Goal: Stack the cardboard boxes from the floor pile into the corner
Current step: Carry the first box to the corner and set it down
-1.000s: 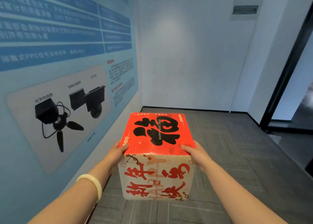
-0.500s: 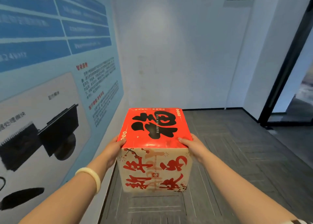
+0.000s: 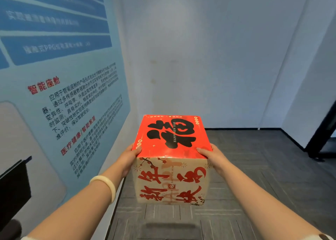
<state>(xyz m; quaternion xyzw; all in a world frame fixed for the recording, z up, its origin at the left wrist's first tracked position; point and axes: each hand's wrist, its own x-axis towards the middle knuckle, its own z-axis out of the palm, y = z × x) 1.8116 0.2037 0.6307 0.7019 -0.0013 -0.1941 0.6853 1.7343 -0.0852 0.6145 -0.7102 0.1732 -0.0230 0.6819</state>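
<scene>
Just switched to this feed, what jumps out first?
A bright red-topped cardboard box with bold black calligraphy sits dead centre, held above the grey floor between the left hand and right hand, thumbs over its top edge. A big blue poster with Chinese text fills the left wall, and a pale bracelet rings the left wrist.

Grey floor (image 3: 254, 167) lies open toward the corner (image 3: 135, 94) — poster wall (image 3: 72, 103) close on the left, white wall (image 3: 209, 58) behind.

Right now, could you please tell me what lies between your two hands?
The cardboard box; the left hand and right hand grip its opposite sides, as the head view shows.
</scene>
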